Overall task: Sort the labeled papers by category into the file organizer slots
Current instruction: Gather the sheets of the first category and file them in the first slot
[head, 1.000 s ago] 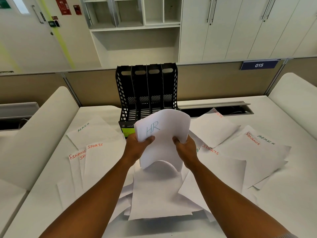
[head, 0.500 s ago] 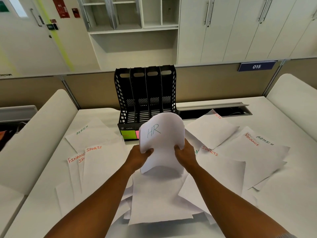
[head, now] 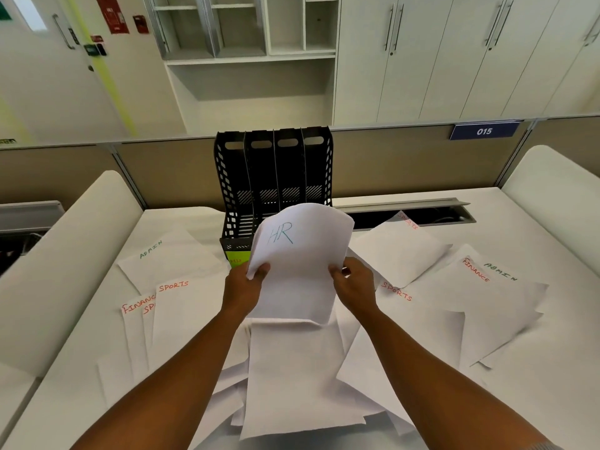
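hr paper (head: 297, 264) pinched between left hand (head: 244, 287) and right hand (head: 354, 282).

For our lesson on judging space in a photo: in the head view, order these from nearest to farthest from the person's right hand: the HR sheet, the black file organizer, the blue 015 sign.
1. HR sheet: held in the right hand, at its right edge.
2. Black file organizer: behind, up and left of the hand.
3. Blue 015 sign: far right, on the partition.

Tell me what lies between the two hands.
In the head view, the white sheet marked HR spans the gap, curled and held upright, the left hand on one edge and the right hand on the other.
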{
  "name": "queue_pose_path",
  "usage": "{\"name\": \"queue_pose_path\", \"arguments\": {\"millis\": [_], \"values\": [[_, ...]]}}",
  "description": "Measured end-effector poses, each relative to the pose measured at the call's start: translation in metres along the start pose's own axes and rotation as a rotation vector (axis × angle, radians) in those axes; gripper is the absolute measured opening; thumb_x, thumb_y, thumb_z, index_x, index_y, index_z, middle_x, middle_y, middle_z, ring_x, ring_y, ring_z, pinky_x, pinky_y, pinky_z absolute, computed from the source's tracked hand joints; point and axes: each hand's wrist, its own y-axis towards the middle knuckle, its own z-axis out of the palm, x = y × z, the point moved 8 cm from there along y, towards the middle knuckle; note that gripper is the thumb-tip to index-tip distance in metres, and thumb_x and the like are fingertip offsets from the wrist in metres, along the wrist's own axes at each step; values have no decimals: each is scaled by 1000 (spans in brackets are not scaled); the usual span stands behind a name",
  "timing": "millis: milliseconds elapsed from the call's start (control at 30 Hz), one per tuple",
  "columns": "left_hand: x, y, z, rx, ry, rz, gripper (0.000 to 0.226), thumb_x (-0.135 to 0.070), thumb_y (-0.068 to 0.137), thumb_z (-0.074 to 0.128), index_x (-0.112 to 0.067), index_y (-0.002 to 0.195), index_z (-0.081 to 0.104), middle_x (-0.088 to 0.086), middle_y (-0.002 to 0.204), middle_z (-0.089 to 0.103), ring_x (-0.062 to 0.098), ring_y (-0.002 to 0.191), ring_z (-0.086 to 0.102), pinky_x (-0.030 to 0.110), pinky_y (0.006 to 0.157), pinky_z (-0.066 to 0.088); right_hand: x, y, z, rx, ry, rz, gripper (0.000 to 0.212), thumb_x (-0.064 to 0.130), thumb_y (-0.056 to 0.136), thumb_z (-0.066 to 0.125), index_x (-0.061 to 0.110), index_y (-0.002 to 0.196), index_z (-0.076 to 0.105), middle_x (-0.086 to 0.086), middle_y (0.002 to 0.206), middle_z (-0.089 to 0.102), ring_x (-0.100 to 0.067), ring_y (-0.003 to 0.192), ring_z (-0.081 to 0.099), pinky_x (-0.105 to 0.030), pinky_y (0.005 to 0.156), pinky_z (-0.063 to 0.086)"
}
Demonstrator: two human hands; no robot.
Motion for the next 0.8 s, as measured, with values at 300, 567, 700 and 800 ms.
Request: {"name": "queue_pose_path", "arguments": {"millis": [300,567,700,800], "values": [[4,26,-29,-83,-6,21,42,-49,86,61,-19,116,62,2,103,66,25,92,64,40,83,57,36,18,27,249,111,15,10,23,90,64,15,95,68,-3,87,72,-7,51,65,-18,54,56],[30,49,-60,-322,-121,-124,44,-47,92,54,-22,128,50,3,126,61,25,110,59,31,87,48,94,47,31,157,241,-44,12,15,91,63,9,99,68,-3,79,68,-3,45,61,-14,47,48],[61,49,-55,-232,72,-189,43,-39,94,55,-18,131,50,7,132,59,27,117,57,34,93,45,122,59,30,7,288,-99,7,13,91,60,9,91,66,-1,76,68,-9,45,64,-18,45,51],[77,49,-41,-82,345,-142,53,-40,90,61,-15,136,48,10,139,53,29,127,50,39,101,43,140,67,38,-84,239,-154,16,15,92,57,5,80,59,-11,79,67,-21,57,68,-27,49,57]]}}
